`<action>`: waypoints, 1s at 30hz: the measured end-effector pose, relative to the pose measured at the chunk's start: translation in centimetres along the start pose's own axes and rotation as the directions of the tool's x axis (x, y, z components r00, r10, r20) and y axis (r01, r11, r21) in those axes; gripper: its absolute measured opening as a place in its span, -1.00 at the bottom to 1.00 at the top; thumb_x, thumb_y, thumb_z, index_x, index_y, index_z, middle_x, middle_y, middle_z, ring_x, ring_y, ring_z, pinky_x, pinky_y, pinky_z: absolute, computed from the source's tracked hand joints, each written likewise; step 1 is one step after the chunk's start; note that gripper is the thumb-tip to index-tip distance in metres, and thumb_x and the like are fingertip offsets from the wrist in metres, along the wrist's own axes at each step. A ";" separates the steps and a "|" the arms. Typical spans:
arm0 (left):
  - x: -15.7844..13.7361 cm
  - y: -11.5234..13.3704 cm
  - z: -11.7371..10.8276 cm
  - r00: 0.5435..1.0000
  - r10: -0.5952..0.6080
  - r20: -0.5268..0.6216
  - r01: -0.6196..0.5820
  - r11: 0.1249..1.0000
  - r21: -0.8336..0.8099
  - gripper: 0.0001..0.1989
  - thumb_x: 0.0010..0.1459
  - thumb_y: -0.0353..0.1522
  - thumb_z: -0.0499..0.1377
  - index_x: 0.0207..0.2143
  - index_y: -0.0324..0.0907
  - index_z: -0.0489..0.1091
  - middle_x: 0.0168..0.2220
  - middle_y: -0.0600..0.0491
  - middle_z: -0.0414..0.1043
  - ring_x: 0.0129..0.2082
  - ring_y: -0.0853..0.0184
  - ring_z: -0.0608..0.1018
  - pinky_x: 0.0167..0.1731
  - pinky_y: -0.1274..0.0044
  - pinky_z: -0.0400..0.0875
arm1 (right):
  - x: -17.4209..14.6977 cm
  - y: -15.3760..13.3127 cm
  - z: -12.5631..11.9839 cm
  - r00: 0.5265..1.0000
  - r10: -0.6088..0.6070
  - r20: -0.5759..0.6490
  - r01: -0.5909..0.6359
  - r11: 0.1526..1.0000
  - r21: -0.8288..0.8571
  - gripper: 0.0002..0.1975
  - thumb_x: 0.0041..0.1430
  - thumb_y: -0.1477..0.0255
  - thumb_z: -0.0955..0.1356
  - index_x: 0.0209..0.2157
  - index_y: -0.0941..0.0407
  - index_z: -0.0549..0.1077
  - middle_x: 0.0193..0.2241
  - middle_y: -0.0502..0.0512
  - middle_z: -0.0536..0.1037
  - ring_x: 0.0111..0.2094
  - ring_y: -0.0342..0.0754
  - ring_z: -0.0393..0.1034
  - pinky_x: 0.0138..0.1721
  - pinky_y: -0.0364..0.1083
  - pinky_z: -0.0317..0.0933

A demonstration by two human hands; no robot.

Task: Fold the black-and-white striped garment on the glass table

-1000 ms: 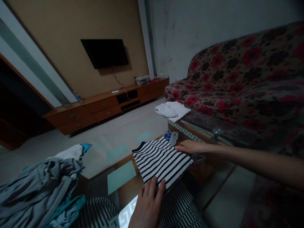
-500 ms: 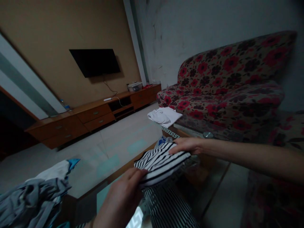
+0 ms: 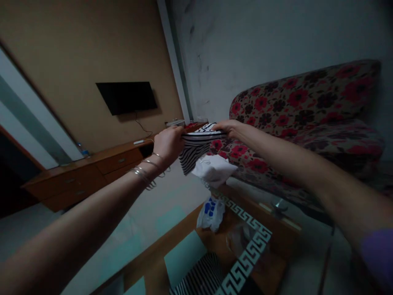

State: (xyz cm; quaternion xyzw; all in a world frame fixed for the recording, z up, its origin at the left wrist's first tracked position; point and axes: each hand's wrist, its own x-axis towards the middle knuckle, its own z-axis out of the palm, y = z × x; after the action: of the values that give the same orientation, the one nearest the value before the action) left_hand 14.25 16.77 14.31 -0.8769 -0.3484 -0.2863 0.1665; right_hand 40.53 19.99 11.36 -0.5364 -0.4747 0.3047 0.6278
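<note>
A black-and-white striped garment [image 3: 196,141], folded over, hangs stretched between my two hands above the far end of the coffee table. My left hand [image 3: 168,143], with several silver bangles at the wrist, is closed on its left edge. On the opposite edge, my right hand [image 3: 229,128] pinches the fabric. Just below and behind it lies a white folded garment [image 3: 215,169] at the table's far end. Striped cloth [image 3: 199,276], or its reflection in the glass, shows at the lower edge; I cannot tell which.
The glass-topped coffee table [image 3: 245,262] has a Greek-key border. A white-and-blue plastic bag [image 3: 211,213] is on or under its glass. A flowered sofa [image 3: 294,106] stands at the right. Beyond the tiled floor are a wooden TV cabinet [image 3: 92,172] and a wall-mounted television [image 3: 127,97].
Both hands have moved forward and up with the striped garment, from over the near table to its far end. The view has shifted, and the grey clothes at the lower left are out of sight.
</note>
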 end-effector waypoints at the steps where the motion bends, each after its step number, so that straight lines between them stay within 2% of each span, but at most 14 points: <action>1: 1.6 0.0 1.1 0.999 0.018 -0.039 -0.016 0.999 0.040 -0.73 0.21 -0.47 -0.03 -0.11 -0.29 0.39 -0.16 -0.04 0.38 -0.10 0.21 0.42 -0.08 0.33 0.29 | 1.6 -0.1 -0.2 1.000 0.000 0.002 0.000 1.000 0.011 -0.84 0.06 0.64 0.36 -0.26 0.36 0.41 -0.41 0.09 0.55 -0.34 -0.13 0.46 -0.26 -0.07 0.38; 4: 4.6 0.3 5.7 0.987 0.127 -0.096 -0.114 0.986 0.124 -0.72 0.28 -0.47 -0.11 -0.10 -0.28 0.35 -0.13 -0.09 0.35 -0.05 0.21 0.38 -0.08 0.40 0.29 | 4.6 1.7 -1.3 1.000 -0.010 -0.019 0.011 0.999 0.031 -0.74 0.09 0.59 0.35 -0.14 0.31 0.38 -0.32 0.08 0.56 -0.30 -0.16 0.44 -0.23 -0.11 0.36; 6: 4.8 0.9 10.1 0.982 0.182 -0.057 -0.173 0.975 0.137 -0.73 0.29 -0.48 -0.11 -0.11 -0.26 0.34 -0.13 -0.10 0.34 -0.05 0.21 0.36 -0.08 0.41 0.28 | 4.9 5.3 -2.3 0.999 0.008 -0.050 -0.008 1.000 -0.001 -0.73 0.11 0.51 0.35 -0.11 0.23 0.39 -0.29 0.09 0.57 -0.27 -0.16 0.44 -0.21 -0.14 0.36; 9: 2.7 2.4 17.9 0.972 0.185 0.144 -0.196 0.978 0.067 -0.77 0.27 -0.50 -0.08 -0.12 -0.25 0.32 -0.13 -0.12 0.33 -0.07 0.21 0.36 -0.09 0.40 0.29 | 3.8 13.2 -3.8 0.988 0.126 -0.094 -0.133 0.988 -0.075 -0.69 0.04 0.42 0.40 -0.14 0.20 0.43 -0.29 0.15 0.57 -0.27 -0.08 0.47 -0.22 -0.10 0.36; 11: 0.3 3.4 22.7 0.933 0.183 0.310 -0.195 0.981 0.010 -0.78 0.26 -0.51 -0.07 -0.13 -0.26 0.32 -0.12 -0.13 0.32 -0.07 0.21 0.36 -0.10 0.39 0.29 | 2.6 18.7 -4.6 0.974 0.203 -0.098 -0.212 0.972 -0.099 -0.68 -0.05 0.42 0.44 -0.21 0.22 0.46 -0.33 0.19 0.58 -0.32 -0.01 0.48 -0.27 -0.04 0.37; 13: -2.0 4.2 26.3 0.901 0.187 0.392 -0.196 0.980 -0.020 -0.80 0.26 -0.51 -0.06 -0.15 -0.25 0.32 -0.13 -0.11 0.32 -0.09 0.22 0.37 -0.11 0.40 0.31 | 1.8 23.4 -5.3 0.963 0.250 -0.097 -0.260 0.959 -0.109 -0.71 -0.08 0.42 0.45 -0.27 0.23 0.47 -0.35 0.21 0.58 -0.33 0.01 0.48 -0.26 -0.02 0.37; 15: -3.8 4.4 28.5 0.890 0.183 0.417 -0.185 0.982 -0.037 -0.81 0.27 -0.50 -0.06 -0.15 -0.24 0.30 -0.12 -0.10 0.31 -0.09 0.23 0.37 -0.11 0.41 0.31 | 1.7 26.5 -5.8 0.958 0.268 -0.101 -0.278 0.954 -0.112 -0.73 -0.05 0.42 0.43 -0.26 0.23 0.48 -0.31 0.21 0.59 -0.29 -0.01 0.48 -0.22 -0.05 0.37; 17: -4.6 4.4 29.4 0.896 0.167 0.411 -0.162 0.986 -0.049 -0.80 0.27 -0.50 -0.06 -0.13 -0.23 0.28 -0.11 -0.08 0.30 -0.08 0.23 0.35 -0.11 0.41 0.31 | 2.2 28.2 -6.3 0.957 0.270 -0.105 -0.281 0.953 -0.117 -0.73 0.00 0.40 0.40 -0.22 0.22 0.49 -0.25 0.19 0.59 -0.25 -0.04 0.48 -0.19 -0.08 0.36; 19: -4.6 4.2 29.5 0.908 0.153 0.390 -0.143 0.988 -0.055 -0.80 0.26 -0.51 -0.05 -0.12 -0.22 0.28 -0.12 -0.07 0.29 -0.08 0.23 0.34 -0.11 0.42 0.30 | 3.0 28.8 -6.7 0.957 0.270 -0.110 -0.283 0.950 -0.134 -0.69 0.01 0.39 0.40 -0.18 0.22 0.49 -0.23 0.19 0.58 -0.25 -0.05 0.48 -0.19 -0.10 0.36; 25: -3.6 5.0 27.6 0.950 0.142 0.277 -0.126 0.989 -0.076 -0.83 0.26 -0.48 -0.03 -0.17 -0.19 0.31 -0.13 -0.04 0.29 -0.10 0.26 0.32 -0.10 0.46 0.29 | 3.6 27.2 -7.3 0.960 0.188 -0.206 -0.242 0.929 -0.279 -0.56 0.15 0.39 0.30 0.08 0.18 0.35 -0.09 0.24 0.53 -0.22 -0.06 0.47 -0.20 -0.09 0.35; 27: -3.9 5.7 27.5 0.939 0.158 0.304 -0.138 0.987 -0.089 -0.82 0.26 -0.47 -0.04 -0.18 -0.20 0.32 -0.13 -0.05 0.30 -0.10 0.26 0.33 -0.10 0.45 0.30 | 2.7 26.4 -7.5 0.965 0.142 -0.221 -0.219 0.900 -0.377 -0.58 0.13 0.43 0.30 0.05 0.18 0.39 -0.10 0.23 0.52 -0.18 -0.03 0.45 -0.15 -0.05 0.33; 30: -4.8 6.8 27.7 0.878 0.213 0.429 -0.179 0.977 -0.117 -0.81 0.24 -0.48 -0.03 -0.18 -0.20 0.35 -0.14 -0.06 0.32 -0.10 0.25 0.37 -0.08 0.41 0.31 | 1.1 25.0 -7.0 0.972 0.052 -0.230 -0.171 0.827 -0.536 -0.60 0.05 0.50 0.33 -0.02 0.19 0.46 -0.09 0.26 0.51 -0.08 0.08 0.39 -0.01 0.05 0.23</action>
State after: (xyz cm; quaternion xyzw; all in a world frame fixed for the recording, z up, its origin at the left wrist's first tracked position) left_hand 26.88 23.16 -10.85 -0.9550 -0.2755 -0.0757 0.0793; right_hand 50.58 24.22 -12.24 -0.7501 -0.4427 0.1343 0.4727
